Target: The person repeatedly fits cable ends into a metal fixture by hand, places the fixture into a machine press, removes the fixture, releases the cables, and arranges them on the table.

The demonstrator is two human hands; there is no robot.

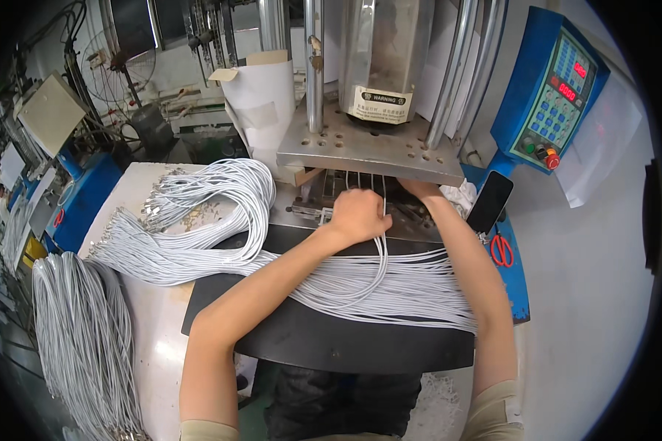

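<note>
In the head view, the left hand [358,214] sits at frame centre, fingers curled shut on thin white cables [382,250] whose long axis runs straight down-frame. The right hand [421,189], just right under the grey metal press plate [368,147], is hidden; grip unclear.

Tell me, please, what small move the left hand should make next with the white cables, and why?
Probably press the cable ends down into the mould: the left hand already rests on the white cables at the press, and the right hand steadies them beside it.
</note>
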